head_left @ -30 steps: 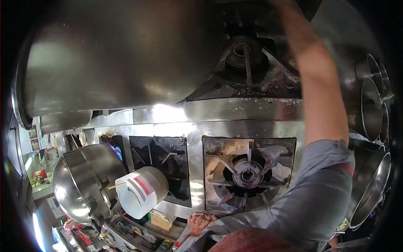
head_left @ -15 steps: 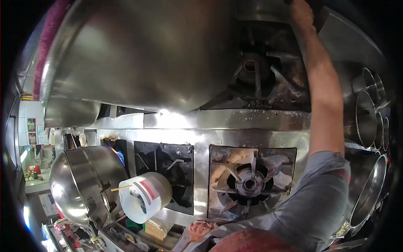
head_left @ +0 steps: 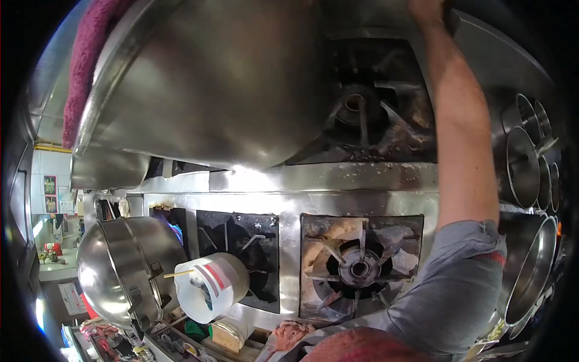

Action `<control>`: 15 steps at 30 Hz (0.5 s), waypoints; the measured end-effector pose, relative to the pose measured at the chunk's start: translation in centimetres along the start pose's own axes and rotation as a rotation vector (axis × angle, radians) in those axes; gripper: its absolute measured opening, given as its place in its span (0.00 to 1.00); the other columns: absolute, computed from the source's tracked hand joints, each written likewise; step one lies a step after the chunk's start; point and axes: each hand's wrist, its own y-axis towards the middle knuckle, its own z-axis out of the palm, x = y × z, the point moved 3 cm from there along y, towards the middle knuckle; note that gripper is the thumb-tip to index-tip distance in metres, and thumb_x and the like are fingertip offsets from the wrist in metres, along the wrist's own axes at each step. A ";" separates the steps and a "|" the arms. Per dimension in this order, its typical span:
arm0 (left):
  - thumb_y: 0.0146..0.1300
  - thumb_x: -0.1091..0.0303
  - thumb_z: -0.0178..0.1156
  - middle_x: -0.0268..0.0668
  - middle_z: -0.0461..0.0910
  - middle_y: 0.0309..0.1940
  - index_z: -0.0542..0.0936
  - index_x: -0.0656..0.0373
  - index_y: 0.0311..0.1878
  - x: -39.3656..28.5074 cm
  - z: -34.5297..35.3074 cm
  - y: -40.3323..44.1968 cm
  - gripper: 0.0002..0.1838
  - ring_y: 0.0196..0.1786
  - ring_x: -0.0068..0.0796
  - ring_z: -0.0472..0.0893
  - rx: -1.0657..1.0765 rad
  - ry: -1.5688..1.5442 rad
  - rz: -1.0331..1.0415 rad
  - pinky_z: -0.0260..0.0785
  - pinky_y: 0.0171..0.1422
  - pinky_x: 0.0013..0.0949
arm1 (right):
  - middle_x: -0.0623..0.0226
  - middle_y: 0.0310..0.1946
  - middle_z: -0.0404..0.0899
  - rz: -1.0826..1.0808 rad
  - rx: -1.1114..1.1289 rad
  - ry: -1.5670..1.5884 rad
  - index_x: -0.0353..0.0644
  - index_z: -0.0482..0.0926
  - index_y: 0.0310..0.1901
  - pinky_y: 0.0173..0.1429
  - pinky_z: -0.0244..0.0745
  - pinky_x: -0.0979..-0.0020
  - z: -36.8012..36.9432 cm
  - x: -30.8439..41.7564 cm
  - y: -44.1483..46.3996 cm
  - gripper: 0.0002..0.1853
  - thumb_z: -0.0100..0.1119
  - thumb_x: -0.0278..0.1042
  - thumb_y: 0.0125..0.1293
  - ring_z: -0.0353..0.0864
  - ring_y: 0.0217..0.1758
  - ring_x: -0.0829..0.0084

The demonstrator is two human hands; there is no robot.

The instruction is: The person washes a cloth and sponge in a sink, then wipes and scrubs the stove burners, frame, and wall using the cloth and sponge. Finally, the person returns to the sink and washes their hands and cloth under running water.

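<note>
My right arm reaches up the right side of the view. Its hand is cut off by the top edge, near the metal surface behind the back burner; its fingers are hidden, so I cannot tell whether it grips anything. My left hand is out of view. A very large steel pot fills the upper left, over the back of the stove, with a pink-purple towel by its rim. Below stand a bare front burner and a white plastic bucket with a yellow stick in it.
A big steel lidded vessel stands at the left, beside the bucket. Several steel pots line the right side, with a wide pot below them. Crumpled pinkish cloth and a tub lie along the near edge.
My right hand has gone slightly further up, more out of the frame. The view has shifted a little; the large pot's rim and the towel show more at the upper left.
</note>
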 end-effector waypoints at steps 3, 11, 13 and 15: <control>0.47 0.50 0.62 0.30 0.65 0.54 0.77 0.31 0.48 0.0 0.0 0.2 0.20 0.57 0.39 0.60 -0.008 0.003 0.022 0.49 0.56 0.52 | 0.47 0.56 0.67 -0.058 0.173 0.149 0.32 0.66 0.56 0.62 0.61 0.52 -0.5 7.4 1.2 0.21 0.46 0.36 0.65 0.65 0.61 0.52; 0.47 0.50 0.62 0.31 0.65 0.55 0.77 0.32 0.48 -0.5 -0.7 -0.6 0.21 0.58 0.40 0.60 -0.011 -0.011 0.014 0.49 0.56 0.53 | 0.51 0.54 0.71 0.033 -0.003 0.097 0.37 0.74 0.48 0.56 0.68 0.58 -5.0 1.4 0.3 0.14 0.49 0.30 0.61 0.71 0.56 0.54; 0.47 0.50 0.62 0.31 0.65 0.55 0.77 0.32 0.48 -0.5 -0.5 -0.4 0.21 0.58 0.40 0.60 -0.024 -0.018 0.022 0.49 0.57 0.53 | 0.55 0.54 0.72 -0.117 -0.008 0.023 0.39 0.77 0.43 0.56 0.68 0.60 2.5 -1.8 -4.5 0.11 0.48 0.28 0.60 0.70 0.57 0.56; 0.47 0.50 0.62 0.31 0.65 0.55 0.77 0.32 0.48 -0.3 -0.5 -0.5 0.21 0.58 0.40 0.60 -0.029 -0.013 0.030 0.49 0.57 0.53 | 0.57 0.49 0.74 -0.122 0.289 0.090 0.40 0.78 0.41 0.54 0.69 0.61 2.9 2.0 -4.4 0.10 0.48 0.28 0.61 0.72 0.53 0.58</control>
